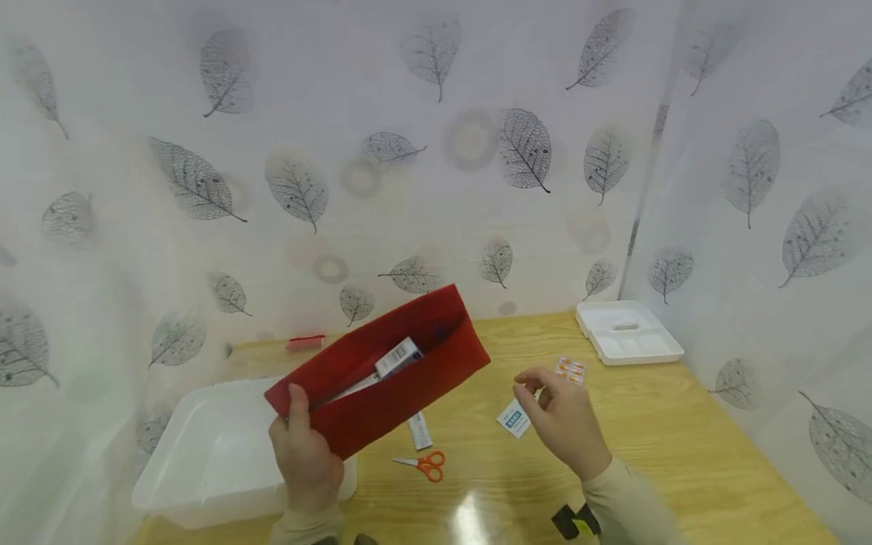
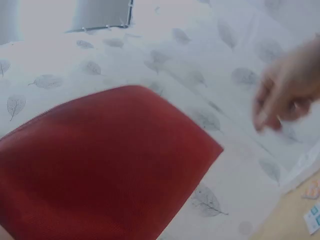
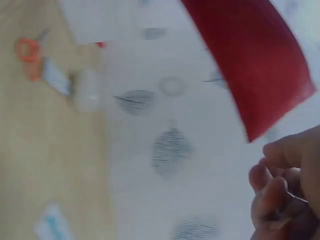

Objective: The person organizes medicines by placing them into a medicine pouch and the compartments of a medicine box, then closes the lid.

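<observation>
My left hand (image 1: 303, 465) grips a red pouch (image 1: 391, 412) by its left end, thumb over the near wall, and holds it tilted above the table. Its long mouth faces up. Inside lie a small white box (image 1: 398, 357) and other pale items, partly hidden by the front wall. To the right of the pouch my right hand (image 1: 565, 420) hangs with loosely bent fingers; nothing shows between them in the right wrist view. Below that hand on the table are a white-and-teal packet (image 1: 514, 418) and a blister pack (image 1: 571, 369) of orange capsules.
Orange-handled scissors (image 1: 431, 465) and a slim white packet (image 1: 420, 431) lie under the pouch. On the left stands a white plastic bin (image 1: 160, 469). A divided white tray (image 1: 640, 350) sits at the back right. A red-and-clear item (image 1: 305, 343) lies by the leaf-patterned curtain (image 1: 436, 151).
</observation>
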`<action>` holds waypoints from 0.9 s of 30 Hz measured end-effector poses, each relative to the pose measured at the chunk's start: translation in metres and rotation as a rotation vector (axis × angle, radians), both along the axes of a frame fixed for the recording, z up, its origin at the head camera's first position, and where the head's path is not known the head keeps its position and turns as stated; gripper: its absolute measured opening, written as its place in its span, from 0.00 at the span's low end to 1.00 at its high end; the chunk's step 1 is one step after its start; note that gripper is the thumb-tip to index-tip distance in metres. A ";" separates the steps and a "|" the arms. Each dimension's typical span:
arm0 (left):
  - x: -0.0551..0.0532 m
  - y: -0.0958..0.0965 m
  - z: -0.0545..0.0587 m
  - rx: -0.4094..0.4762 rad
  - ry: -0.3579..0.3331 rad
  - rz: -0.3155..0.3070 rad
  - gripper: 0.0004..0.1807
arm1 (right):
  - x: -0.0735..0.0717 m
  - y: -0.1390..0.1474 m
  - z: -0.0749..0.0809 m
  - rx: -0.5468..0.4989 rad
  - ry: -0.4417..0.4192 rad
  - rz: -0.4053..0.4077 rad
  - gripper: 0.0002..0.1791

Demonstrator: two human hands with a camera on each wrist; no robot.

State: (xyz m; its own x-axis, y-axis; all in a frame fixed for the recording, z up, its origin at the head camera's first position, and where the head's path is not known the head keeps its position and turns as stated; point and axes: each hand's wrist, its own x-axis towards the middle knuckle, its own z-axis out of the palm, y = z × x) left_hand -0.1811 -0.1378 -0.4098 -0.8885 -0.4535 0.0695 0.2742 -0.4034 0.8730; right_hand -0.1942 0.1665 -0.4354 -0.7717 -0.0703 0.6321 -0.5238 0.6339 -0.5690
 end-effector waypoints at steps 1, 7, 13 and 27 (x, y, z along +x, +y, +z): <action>-0.001 -0.001 0.000 -0.003 0.000 0.005 0.28 | -0.003 -0.003 -0.010 0.039 -0.055 0.015 0.04; -0.005 -0.003 -0.003 -0.017 -0.004 0.026 0.29 | -0.006 -0.038 -0.058 0.302 -0.298 0.203 0.06; -0.006 -0.001 -0.005 -0.022 -0.029 0.021 0.29 | -0.003 -0.074 -0.078 0.465 -0.321 0.333 0.12; -0.007 0.004 -0.004 -0.063 -0.046 -0.020 0.29 | -0.005 -0.079 -0.098 0.676 -0.269 0.295 0.08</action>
State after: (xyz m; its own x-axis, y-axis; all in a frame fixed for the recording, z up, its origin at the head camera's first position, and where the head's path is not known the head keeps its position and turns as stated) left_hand -0.1877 -0.1340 -0.4140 -0.9001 -0.4320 0.0559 0.2255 -0.3525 0.9082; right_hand -0.1990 0.0877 -0.5330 -0.7818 -0.5988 0.1737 -0.6233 0.7440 -0.2406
